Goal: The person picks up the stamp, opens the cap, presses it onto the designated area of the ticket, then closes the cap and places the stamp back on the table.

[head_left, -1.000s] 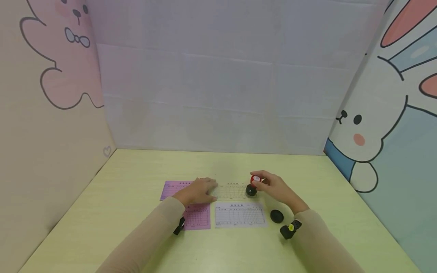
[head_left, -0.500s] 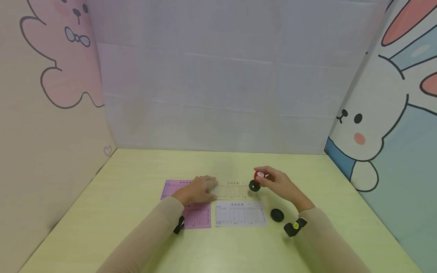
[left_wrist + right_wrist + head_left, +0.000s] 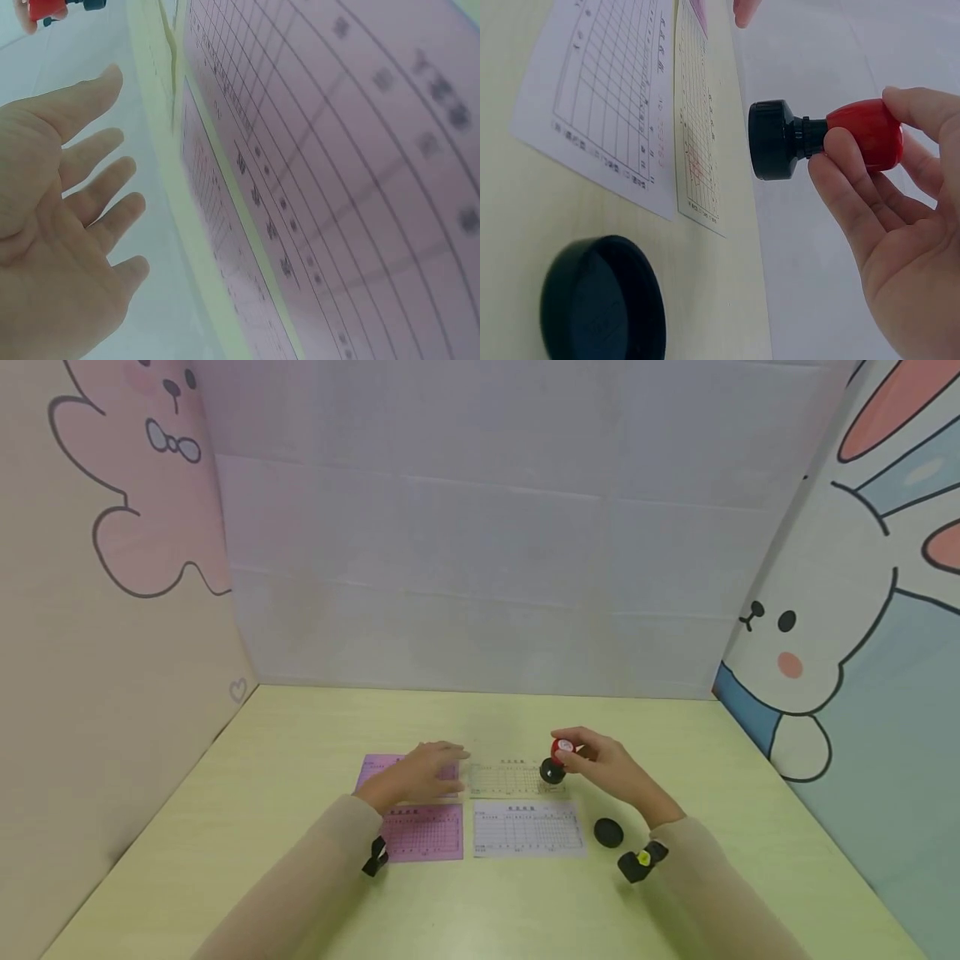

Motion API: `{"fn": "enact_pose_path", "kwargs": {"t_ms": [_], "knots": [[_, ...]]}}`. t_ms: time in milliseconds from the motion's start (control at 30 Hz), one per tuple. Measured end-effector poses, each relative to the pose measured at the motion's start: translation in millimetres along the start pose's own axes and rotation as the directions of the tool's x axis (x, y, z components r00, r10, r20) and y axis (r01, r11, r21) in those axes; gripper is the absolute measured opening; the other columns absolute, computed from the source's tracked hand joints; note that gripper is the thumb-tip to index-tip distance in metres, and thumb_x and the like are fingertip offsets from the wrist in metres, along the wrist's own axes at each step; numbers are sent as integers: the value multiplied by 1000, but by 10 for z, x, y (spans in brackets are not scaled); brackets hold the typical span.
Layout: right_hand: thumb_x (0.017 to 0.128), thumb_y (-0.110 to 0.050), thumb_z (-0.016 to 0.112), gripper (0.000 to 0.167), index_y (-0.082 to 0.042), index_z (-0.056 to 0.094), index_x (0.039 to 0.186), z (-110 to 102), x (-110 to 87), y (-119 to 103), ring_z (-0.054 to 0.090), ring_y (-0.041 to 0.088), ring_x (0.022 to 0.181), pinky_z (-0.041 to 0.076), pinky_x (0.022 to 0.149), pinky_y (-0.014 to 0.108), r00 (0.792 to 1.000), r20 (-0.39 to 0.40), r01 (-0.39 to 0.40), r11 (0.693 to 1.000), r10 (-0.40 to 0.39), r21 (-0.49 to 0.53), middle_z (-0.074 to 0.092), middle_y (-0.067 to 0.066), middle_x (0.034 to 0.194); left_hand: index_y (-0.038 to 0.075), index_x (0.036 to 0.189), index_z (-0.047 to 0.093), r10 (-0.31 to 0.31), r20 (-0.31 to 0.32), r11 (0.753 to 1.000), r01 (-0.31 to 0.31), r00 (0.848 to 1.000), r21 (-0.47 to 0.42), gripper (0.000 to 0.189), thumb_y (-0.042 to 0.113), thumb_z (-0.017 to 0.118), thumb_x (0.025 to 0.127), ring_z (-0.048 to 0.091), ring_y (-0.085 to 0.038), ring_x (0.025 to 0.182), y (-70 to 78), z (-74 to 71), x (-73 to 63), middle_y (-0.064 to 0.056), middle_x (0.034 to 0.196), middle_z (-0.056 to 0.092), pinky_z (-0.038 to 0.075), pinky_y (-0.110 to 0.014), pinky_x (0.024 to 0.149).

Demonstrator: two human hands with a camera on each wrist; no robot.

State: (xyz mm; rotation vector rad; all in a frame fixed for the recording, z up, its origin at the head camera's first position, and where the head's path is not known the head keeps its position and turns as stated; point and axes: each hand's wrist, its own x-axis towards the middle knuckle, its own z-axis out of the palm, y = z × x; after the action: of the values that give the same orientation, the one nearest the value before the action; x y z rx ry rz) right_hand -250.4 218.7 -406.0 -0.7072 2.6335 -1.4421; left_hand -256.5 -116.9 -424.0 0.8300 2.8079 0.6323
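Note:
My right hand [image 3: 611, 770] grips a round stamp [image 3: 874, 133] by its red handle, thumb and fingers around it. The stamp's black base is held above the right end of a yellow form slip [image 3: 498, 781]. Red print [image 3: 696, 169] shows on that slip in the right wrist view. My left hand [image 3: 416, 775] holds nothing; its fingers are spread and relaxed over the far purple slip [image 3: 372, 768], partly hiding it. In the left wrist view the fingers [image 3: 112, 191] hover clear of the paper.
A near purple slip [image 3: 427, 837] and a white slip [image 3: 527, 829] lie in the front row. A round black cap [image 3: 608, 832] sits right of the white slip, hollow side showing in the right wrist view. Walls border the table [image 3: 480, 906] at the back and sides.
My left hand has lifted off the yellow slip's left edge and moved left. My right hand raised the stamp from the yellow slip, drifting right, then slightly back left.

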Motion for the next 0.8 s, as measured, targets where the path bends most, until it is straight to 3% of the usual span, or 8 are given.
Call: {"fn": "enact_pose_path", "kwargs": {"t_ms": [167,367,533,800], "knots": [[101,-18,64,40,-6,58,138,56,24,-39,67,26,92,54,84,27,1000,4,8,1000,-8,-11,66,11,112,7,146,51,-16,-13,999,15,1000,-42,54,24,67,98,33,-35,145,-63,-77,-166,-13,154,43,23,-55,118],[101,-12,61,37,-2,57,137,106,11,-189,66,36,93,53,82,31,1000,24,16,999,-15,-31,65,16,111,5,146,51,-12,-23,998,11,1000,-64,53,23,66,99,34,-39,143,-252,-120,-411,-16,152,44,28,-57,115],[101,-11,61,35,-1,58,135,106,-48,-403,64,31,89,52,79,31,999,38,26,999,-25,-34,65,16,109,3,144,52,-2,-31,999,1,1000,-45,52,23,67,98,36,-41,141,-391,-175,-631,-18,149,47,31,-58,113],[101,-12,62,37,-3,57,136,143,-39,-439,65,31,93,52,85,36,998,53,22,999,-21,-23,65,15,111,-2,138,56,13,-44,998,-16,999,-53,46,16,66,98,43,-44,135,-520,-233,-973,-20,142,53,35,-59,110]]}}
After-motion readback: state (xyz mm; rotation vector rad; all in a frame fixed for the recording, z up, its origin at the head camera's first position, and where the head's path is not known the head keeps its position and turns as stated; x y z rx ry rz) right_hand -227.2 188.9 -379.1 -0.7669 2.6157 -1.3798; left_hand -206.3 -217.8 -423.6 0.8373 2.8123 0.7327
